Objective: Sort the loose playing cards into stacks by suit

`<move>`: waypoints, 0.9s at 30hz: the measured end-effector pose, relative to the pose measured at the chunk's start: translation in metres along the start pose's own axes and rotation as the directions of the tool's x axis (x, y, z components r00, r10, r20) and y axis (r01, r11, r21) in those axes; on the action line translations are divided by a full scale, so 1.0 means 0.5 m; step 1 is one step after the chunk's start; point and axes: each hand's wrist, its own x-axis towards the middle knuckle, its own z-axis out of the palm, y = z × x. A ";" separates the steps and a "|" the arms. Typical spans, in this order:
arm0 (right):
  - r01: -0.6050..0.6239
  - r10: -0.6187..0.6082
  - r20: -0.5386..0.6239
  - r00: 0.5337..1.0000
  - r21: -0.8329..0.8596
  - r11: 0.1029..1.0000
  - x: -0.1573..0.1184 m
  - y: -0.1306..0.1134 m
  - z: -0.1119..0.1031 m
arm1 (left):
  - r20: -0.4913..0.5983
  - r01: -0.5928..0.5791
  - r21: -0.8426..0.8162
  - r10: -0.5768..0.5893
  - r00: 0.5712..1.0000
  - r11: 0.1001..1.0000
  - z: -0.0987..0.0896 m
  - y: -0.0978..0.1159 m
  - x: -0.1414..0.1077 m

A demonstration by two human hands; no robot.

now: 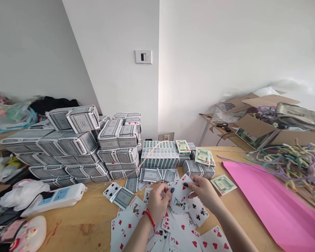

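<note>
Loose playing cards (182, 225) lie nearest you, a glossy, overlapping heap of thin white rectangles with rounded corners, mostly face up on the wooden table (86, 229). Your left hand (159, 199) is partly closed, fingers curled in and dark-nailed thumb at the left edge of a small packet of cards (179, 206), which it grips; how the hidden fingers sit beneath, you cannot tell. Your right hand (199, 190) pinches a red ace (180, 187) between thumb and fingers, above a king, over the heap. You wear a red braided cord (150, 217) on the left wrist. Beyond your hands stand blocky stacks of card bundles (77, 143), finely patterned in grey, and a tight row of green-edged boxes (160, 154). One flat green box (223, 184) rests just beside your right forearm, near a smooth pink sheet (273, 206) and soft, tangled yarn (291, 168). Left of the cards sits a white plastic power strip (59, 199).
</note>
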 end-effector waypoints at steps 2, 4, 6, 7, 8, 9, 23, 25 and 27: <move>0.010 -0.011 -0.025 1.000 -0.014 1.000 0.000 -0.002 -0.003 | -0.033 0.043 -0.060 -0.045 0.998 0.997 0.002 -0.007 0.001; 0.008 -0.008 -0.047 0.999 -0.002 1.000 -0.001 -0.006 -0.008 | -0.094 0.078 -0.085 -0.085 0.992 0.993 0.002 -0.014 0.002; -0.002 0.006 -0.063 0.998 0.058 0.998 -0.002 -0.009 -0.011 | -0.147 0.107 -0.092 -0.119 0.982 0.990 0.001 -0.020 0.003; -0.009 0.015 -0.063 0.998 0.096 0.995 -0.002 -0.010 -0.012 | -0.162 0.116 -0.091 -0.130 0.978 0.989 0.000 -0.022 0.003; -0.016 0.024 -0.057 0.998 0.134 0.991 -0.002 -0.010 -0.012 | -0.171 0.119 -0.086 -0.132 0.976 0.989 -0.001 -0.023 0.003; -0.022 0.030 -0.044 0.999 0.165 0.986 -0.001 -0.010 -0.011 | -0.175 0.113 -0.080 -0.126 0.977 0.990 -0.002 -0.023 0.002; -0.085 0.087 0.010 0.996 0.366 0.927 0.002 0.012 0.020 | -0.041 -0.183 0.247 0.199 0.979 0.952 0.000 0.003 -0.005; -0.077 0.088 -0.013 0.996 0.359 0.930 0.003 0.012 0.019 | -0.070 -0.143 0.243 0.164 0.984 0.959 0.002 -0.004 -0.003; -0.062 0.078 -0.034 0.996 0.343 0.937 0.003 0.012 0.016 | -0.104 -0.102 0.257 0.133 0.986 0.961 0.003 -0.014 -0.001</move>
